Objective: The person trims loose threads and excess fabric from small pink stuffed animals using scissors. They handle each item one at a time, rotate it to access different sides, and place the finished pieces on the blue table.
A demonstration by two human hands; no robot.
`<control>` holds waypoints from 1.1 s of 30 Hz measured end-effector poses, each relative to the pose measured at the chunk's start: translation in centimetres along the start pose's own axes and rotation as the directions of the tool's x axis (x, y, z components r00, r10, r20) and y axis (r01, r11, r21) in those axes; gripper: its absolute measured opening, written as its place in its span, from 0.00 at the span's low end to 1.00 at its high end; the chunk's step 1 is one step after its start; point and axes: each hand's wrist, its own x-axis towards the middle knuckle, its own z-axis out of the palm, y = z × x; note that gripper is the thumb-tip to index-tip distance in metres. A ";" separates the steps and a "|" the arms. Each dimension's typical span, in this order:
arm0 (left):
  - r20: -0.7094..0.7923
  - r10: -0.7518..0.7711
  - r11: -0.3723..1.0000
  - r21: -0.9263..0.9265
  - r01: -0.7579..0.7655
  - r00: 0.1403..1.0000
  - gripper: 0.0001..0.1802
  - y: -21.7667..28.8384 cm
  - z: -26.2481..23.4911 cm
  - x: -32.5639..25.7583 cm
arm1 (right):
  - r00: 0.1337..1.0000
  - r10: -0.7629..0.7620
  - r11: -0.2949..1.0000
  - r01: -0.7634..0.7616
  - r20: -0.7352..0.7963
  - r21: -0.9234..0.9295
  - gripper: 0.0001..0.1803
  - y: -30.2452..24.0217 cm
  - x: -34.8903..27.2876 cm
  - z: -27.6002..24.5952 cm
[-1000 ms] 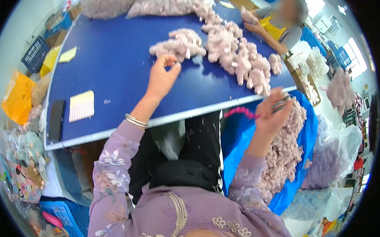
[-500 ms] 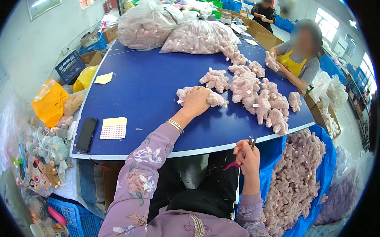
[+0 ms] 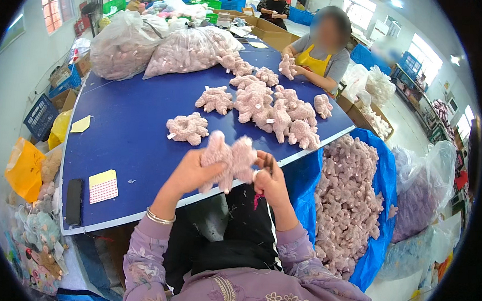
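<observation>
A pale pink plush toy (image 3: 229, 159) is held up just over the table's near edge, its limbs spread. My left hand (image 3: 196, 173), with bracelets on the wrist, is closed round the toy's left side. Close by the toy's right side is my right hand (image 3: 272, 183), closed on dark thread snips (image 3: 269, 162) with a magenta tail hanging below. The snips are partly hidden by my fingers. Beyond my left hand, one similar toy (image 3: 187, 127) lies on the blue table (image 3: 140, 119), and another toy (image 3: 214, 99) is farther back.
A pile of pink toys (image 3: 277, 112) lies to the right. Filled clear bags (image 3: 189, 48) stand at the back. A person in a yellow apron (image 3: 315, 61) holds a toy. A blue-lined container (image 3: 303, 201) of toys is beside me. A phone (image 3: 74, 202) and sticker sheet (image 3: 103, 186) lie left.
My left hand has lifted a plush toy from the table and brought it near my right hand. The right hand has risen with the snips. The view has turned right.
</observation>
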 end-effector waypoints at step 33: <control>-0.284 -0.013 0.676 -0.709 -0.200 0.959 0.25 -6.1 7.0 -1.8 | 0.996 -0.078 0.913 0.059 -0.032 -0.403 0.09 0.4 -1.6 1.9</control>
